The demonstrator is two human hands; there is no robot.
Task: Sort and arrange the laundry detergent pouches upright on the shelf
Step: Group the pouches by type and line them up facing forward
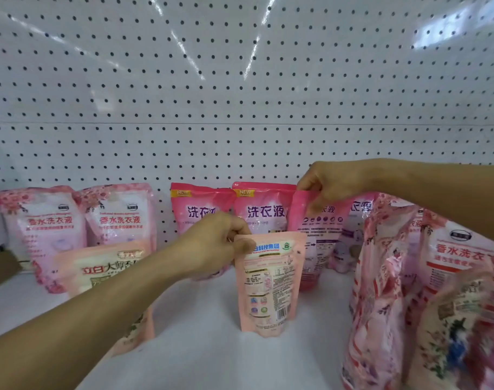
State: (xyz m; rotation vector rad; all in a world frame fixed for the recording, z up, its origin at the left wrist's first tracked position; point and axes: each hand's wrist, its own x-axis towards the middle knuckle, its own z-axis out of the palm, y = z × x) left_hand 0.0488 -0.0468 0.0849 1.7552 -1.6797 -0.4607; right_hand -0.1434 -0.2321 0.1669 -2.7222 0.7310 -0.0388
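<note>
My left hand (217, 243) pinches the top left corner of a small peach pouch (268, 282) that stands upright in the middle of the white shelf (212, 361), back label facing me. My right hand (324, 184) pinches the top edge of a bright pink pouch (313, 237), turned back side out, just behind and right of the peach one. Two more bright pink pouches (262, 209) stand upright against the back panel. Two pale floral pouches (43, 229) stand at the far left.
A peach pouch (99, 271) stands under my left forearm. Several large floral pouches (380, 291) crowd the right front, one blurred at the corner. A white pegboard (240, 94) forms the back wall. Bare shelf lies in front of the held peach pouch.
</note>
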